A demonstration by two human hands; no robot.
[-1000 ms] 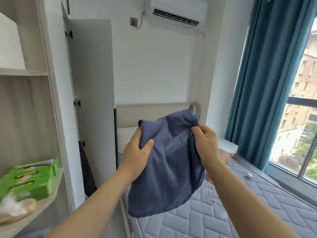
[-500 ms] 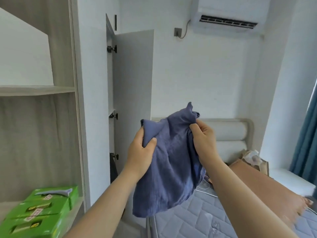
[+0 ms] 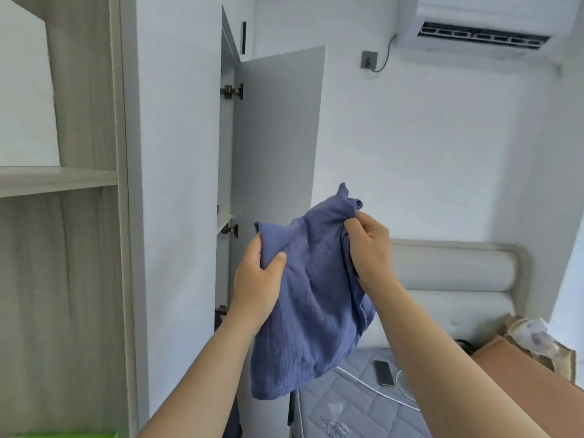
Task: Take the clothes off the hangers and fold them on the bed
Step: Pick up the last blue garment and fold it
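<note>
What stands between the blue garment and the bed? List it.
Nothing visible is in between: the left hand and right hand hold the garment in the air beside the bed. A phone, cable and box lie on it, taking room.

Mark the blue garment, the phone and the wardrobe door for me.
blue garment (image 3: pixel 313 311), head view, middle of the hanging cloth.
phone (image 3: pixel 384 373), head view, centre of its dark face.
wardrobe door (image 3: pixel 278 131), head view, bare face of the open panel.
</note>
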